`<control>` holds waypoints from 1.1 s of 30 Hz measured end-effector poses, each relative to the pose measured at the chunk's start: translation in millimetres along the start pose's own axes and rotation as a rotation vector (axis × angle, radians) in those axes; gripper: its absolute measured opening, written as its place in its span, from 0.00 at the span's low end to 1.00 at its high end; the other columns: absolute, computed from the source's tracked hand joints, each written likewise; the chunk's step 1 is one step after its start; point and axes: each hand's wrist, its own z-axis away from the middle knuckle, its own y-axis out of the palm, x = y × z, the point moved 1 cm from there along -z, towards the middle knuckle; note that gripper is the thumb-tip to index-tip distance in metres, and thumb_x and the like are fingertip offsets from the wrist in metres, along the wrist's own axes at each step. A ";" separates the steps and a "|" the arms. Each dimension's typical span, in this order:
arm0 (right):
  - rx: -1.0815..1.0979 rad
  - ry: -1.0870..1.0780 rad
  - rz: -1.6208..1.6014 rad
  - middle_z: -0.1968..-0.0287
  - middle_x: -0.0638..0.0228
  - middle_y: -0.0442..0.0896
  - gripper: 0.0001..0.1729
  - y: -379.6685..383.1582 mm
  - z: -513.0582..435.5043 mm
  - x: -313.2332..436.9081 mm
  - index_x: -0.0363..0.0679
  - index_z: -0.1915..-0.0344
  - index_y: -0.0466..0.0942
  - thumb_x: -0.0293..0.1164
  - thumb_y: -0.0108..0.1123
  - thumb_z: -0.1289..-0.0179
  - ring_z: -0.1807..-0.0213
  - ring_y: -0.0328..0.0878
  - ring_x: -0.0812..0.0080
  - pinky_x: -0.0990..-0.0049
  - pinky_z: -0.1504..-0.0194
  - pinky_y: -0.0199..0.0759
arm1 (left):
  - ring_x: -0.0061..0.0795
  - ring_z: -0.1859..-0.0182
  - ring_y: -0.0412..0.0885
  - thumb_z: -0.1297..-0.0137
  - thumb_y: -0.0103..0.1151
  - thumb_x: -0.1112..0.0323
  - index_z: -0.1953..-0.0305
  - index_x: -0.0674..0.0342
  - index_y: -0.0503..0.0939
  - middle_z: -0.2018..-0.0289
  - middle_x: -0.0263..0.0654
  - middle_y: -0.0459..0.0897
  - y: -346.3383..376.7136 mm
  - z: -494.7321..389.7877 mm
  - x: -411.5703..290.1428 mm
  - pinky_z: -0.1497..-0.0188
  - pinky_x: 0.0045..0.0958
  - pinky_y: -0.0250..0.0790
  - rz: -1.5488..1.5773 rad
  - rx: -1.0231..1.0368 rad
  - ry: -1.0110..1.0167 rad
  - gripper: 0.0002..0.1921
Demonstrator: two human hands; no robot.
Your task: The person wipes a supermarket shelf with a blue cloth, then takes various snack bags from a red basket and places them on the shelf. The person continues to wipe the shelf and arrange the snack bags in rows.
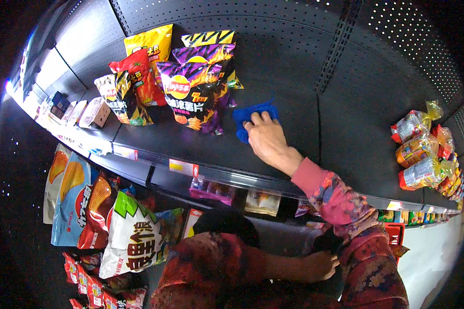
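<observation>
My right hand (268,137) presses a blue cleaning cloth (241,125) onto the dark metal shelf (294,162), with the fingers bent over the fabric. Just left of the cloth stands a purple and black bag of Lay's potato chips (189,100), upright and apart from my fingers. Similar bags stand behind it, beside a red snack bag (150,87) and a yellow one (160,42). Low in the picture, my left hand (326,265) is in shadow close to my body, below the shelf edge. Its fingers look bent, and whether it holds anything is hidden.
Packaged bread-like snacks (417,146) are grouped at the shelf's right end. Small boxes (94,112) stand at the left. A front rail with price tags (183,167) edges the shelf. Below hang large snack bags (133,235). Perforated back panels (278,31) rise behind.
</observation>
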 end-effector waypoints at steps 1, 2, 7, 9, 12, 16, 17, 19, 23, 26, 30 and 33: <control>-0.014 -0.029 -0.018 0.52 0.60 0.75 0.20 -2.7 6.7 7.9 0.41 0.48 0.80 0.29 0.61 0.42 0.47 0.71 0.55 0.57 0.51 0.75 | 0.38 0.57 0.76 0.46 0.56 0.59 0.75 0.59 0.83 0.64 0.38 0.80 3.7 0.0 0.2 0.57 0.36 0.72 -0.021 -0.006 0.014 0.11; -0.034 -0.059 -0.040 0.53 0.61 0.75 0.20 -5.3 13.5 15.0 0.42 0.48 0.80 0.29 0.61 0.42 0.48 0.71 0.56 0.57 0.51 0.74 | 0.37 0.58 0.76 0.47 0.56 0.60 0.75 0.58 0.83 0.65 0.37 0.80 8.2 0.1 0.1 0.57 0.35 0.72 -0.041 -0.011 0.029 0.10; -0.035 -0.179 -0.183 0.54 0.66 0.74 0.19 -13.7 46.7 36.5 0.48 0.48 0.82 0.27 0.62 0.41 0.49 0.70 0.60 0.59 0.48 0.72 | 0.37 0.58 0.77 0.47 0.58 0.63 0.75 0.57 0.82 0.65 0.38 0.80 22.0 -5.4 5.1 0.56 0.36 0.72 -0.069 0.098 0.053 0.07; -0.062 -0.223 -0.240 0.55 0.68 0.75 0.16 -17.3 57.2 33.6 0.49 0.49 0.82 0.28 0.60 0.38 0.50 0.70 0.62 0.62 0.48 0.72 | 0.37 0.58 0.77 0.47 0.58 0.63 0.75 0.58 0.82 0.64 0.40 0.81 15.3 -2.4 8.2 0.55 0.38 0.72 -0.003 0.140 0.022 0.07; -0.047 -0.262 -0.281 0.54 0.71 0.76 0.14 -24.7 78.0 16.0 0.49 0.51 0.82 0.28 0.59 0.37 0.50 0.71 0.63 0.67 0.50 0.74 | 0.39 0.56 0.78 0.46 0.58 0.64 0.72 0.60 0.83 0.63 0.41 0.81 -0.9 2.5 8.4 0.53 0.40 0.72 0.057 0.102 -0.014 0.08; 0.021 -0.187 -0.240 0.55 0.71 0.77 0.13 -37.3 109.5 -14.7 0.48 0.52 0.83 0.26 0.59 0.37 0.50 0.71 0.64 0.67 0.50 0.76 | 0.42 0.53 0.78 0.46 0.59 0.64 0.67 0.61 0.84 0.61 0.44 0.81 -12.7 4.9 11.7 0.51 0.41 0.72 0.003 0.178 0.021 0.09; 0.032 -0.167 -0.226 0.54 0.71 0.77 0.13 -41.7 117.9 -23.5 0.48 0.53 0.83 0.26 0.59 0.37 0.50 0.72 0.63 0.68 0.50 0.77 | 0.43 0.52 0.78 0.46 0.59 0.64 0.66 0.62 0.84 0.60 0.44 0.81 -12.5 3.8 12.0 0.51 0.41 0.72 0.006 0.220 0.022 0.09; 0.050 -0.117 -0.227 0.54 0.70 0.78 0.14 -51.7 134.0 -41.7 0.46 0.53 0.83 0.24 0.59 0.38 0.50 0.72 0.62 0.67 0.50 0.77 | 0.44 0.51 0.78 0.47 0.60 0.65 0.66 0.62 0.84 0.59 0.45 0.81 -9.0 -0.2 13.9 0.50 0.42 0.72 0.083 0.338 -0.014 0.09; 0.097 -0.033 -0.241 0.54 0.66 0.79 0.14 -74.2 165.0 -70.4 0.42 0.54 0.82 0.22 0.58 0.39 0.49 0.74 0.58 0.64 0.50 0.77 | 0.45 0.48 0.78 0.47 0.62 0.67 0.64 0.63 0.85 0.56 0.47 0.82 -6.4 -0.6 10.6 0.47 0.44 0.72 0.100 0.308 -0.042 0.10; 0.163 0.016 -0.225 0.53 0.66 0.79 0.14 -88.4 192.9 -78.3 0.40 0.54 0.81 0.21 0.57 0.39 0.48 0.74 0.59 0.64 0.50 0.76 | 0.46 0.47 0.78 0.47 0.61 0.68 0.63 0.64 0.85 0.55 0.48 0.82 -7.9 -2.0 10.1 0.46 0.46 0.72 0.057 0.293 -0.018 0.11; 0.068 0.055 -0.208 0.54 0.65 0.79 0.13 -86.8 205.8 -90.5 0.40 0.54 0.81 0.22 0.57 0.39 0.49 0.75 0.58 0.64 0.51 0.76 | 0.48 0.49 0.79 0.46 0.60 0.69 0.64 0.65 0.84 0.56 0.49 0.82 -12.0 -1.5 6.7 0.49 0.45 0.74 0.011 0.364 -0.017 0.10; 0.048 0.141 -0.099 0.54 0.64 0.79 0.12 -71.9 194.8 -110.9 0.40 0.55 0.82 0.23 0.58 0.38 0.50 0.76 0.57 0.63 0.52 0.77 | 0.47 0.51 0.80 0.47 0.59 0.69 0.67 0.66 0.83 0.59 0.48 0.82 -13.6 1.4 4.0 0.52 0.44 0.76 0.040 0.328 -0.053 0.08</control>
